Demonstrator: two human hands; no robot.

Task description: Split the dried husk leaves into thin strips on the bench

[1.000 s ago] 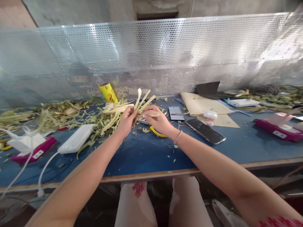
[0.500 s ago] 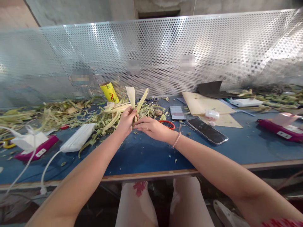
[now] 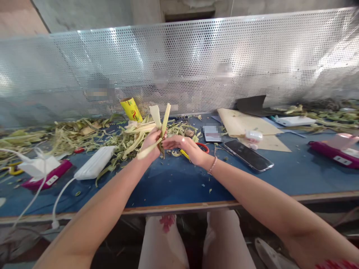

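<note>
My left hand [image 3: 150, 145] is closed round the base of some pale corn husk strips [image 3: 156, 116]. Two ends stick up above the fingers, and one strip [image 3: 146, 151] slants down across the back of that hand. My right hand [image 3: 187, 146] meets the bundle from the right; its fingers are bent together at the strips, with the fingertips partly hidden. Beneath and behind the right hand lies a tool with red and yellow handles [image 3: 204, 148], partly covered. A heap of loose husk strips [image 3: 130, 144] spreads behind and left of my hands.
A yellow tube [image 3: 131, 110] stands tilted before the perforated metal screen [image 3: 190, 74]. On the left are a white power adapter [image 3: 95, 163] and a magenta power strip [image 3: 60, 172] with cables. A phone [image 3: 248, 155], brown paper [image 3: 244, 123] and another power strip [image 3: 333, 154] lie right.
One husk strip now hangs down across my left hand. My right hand has risen slightly and turned, showing more of its thumb side and the yellow handle below it.
</note>
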